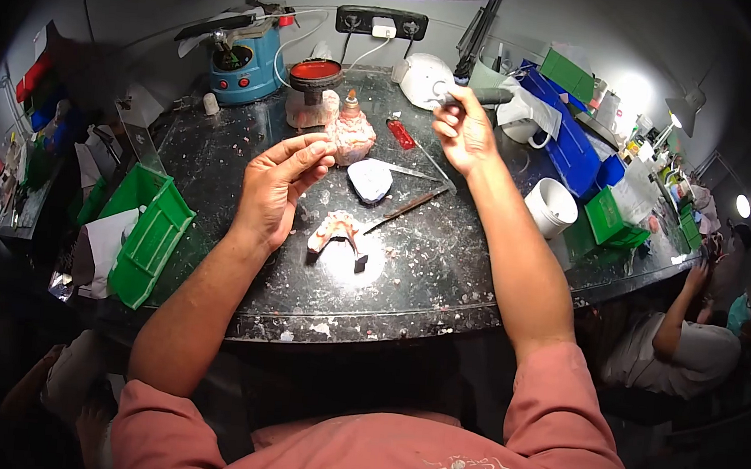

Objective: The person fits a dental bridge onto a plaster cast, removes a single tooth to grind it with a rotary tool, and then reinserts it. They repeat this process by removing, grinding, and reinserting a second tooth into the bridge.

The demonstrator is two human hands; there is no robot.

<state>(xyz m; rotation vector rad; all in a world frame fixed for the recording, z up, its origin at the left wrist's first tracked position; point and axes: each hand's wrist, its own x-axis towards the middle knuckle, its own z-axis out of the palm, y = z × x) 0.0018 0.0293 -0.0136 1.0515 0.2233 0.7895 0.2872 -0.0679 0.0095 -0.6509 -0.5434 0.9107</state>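
My left hand [284, 177] is closed in a pinch beside a burner [350, 131] caked in pinkish wax; what its fingertips hold is too small to make out. My right hand [465, 133] is raised at the back of the bench, its fingers closed on a dark grey rod-like tool [493, 96]. Between my arms a dental cast [339, 225] lies under bright light. Behind it sits a white plaster block [369, 180]. A thin dark carving tool [409, 209] and a metal blade [403, 170] lie near the block. Farther back is a red wax piece [400, 134].
A red wax pot [316, 70] and a blue machine [245, 69] stand at the back left. Green bins [153, 242] flank the left side. A white cup [552, 207] and a blue tray [563, 135] are on the right. Other people [678, 346] sit nearby.
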